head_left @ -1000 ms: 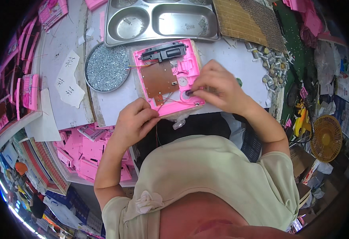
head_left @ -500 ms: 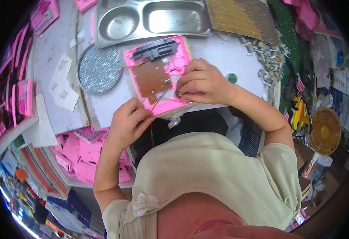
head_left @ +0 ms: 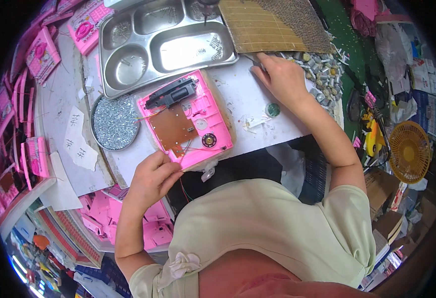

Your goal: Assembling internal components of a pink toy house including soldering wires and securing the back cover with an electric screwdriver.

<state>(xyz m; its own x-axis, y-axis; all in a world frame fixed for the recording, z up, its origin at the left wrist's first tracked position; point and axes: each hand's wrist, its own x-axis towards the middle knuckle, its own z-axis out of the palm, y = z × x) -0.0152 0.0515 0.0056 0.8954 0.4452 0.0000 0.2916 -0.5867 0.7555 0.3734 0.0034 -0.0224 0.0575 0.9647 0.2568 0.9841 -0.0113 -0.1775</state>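
Note:
A pink plastic casing lies on the white table, with a brown circuit board, a black mechanism and a small round speaker inside. At its near left corner my left hand is closed, pinching thin wires that run out of the casing and hang below the fingers. My right hand lies at the near edge of the brown corrugated sheet, thumb and forefinger apart. A thin dark thing shows by its fingertips, too small to name.
A steel compartment tray with small parts stands behind the casing. Left of it sits a round dish of screws. Small metal cylinders are heaped at the right, near a small green round container. Pink casings crowd the left.
My right hand has left the speaker area of the casing and moved up and right to the corrugated sheet. The speaker now sits uncovered. My left hand stays at the corner.

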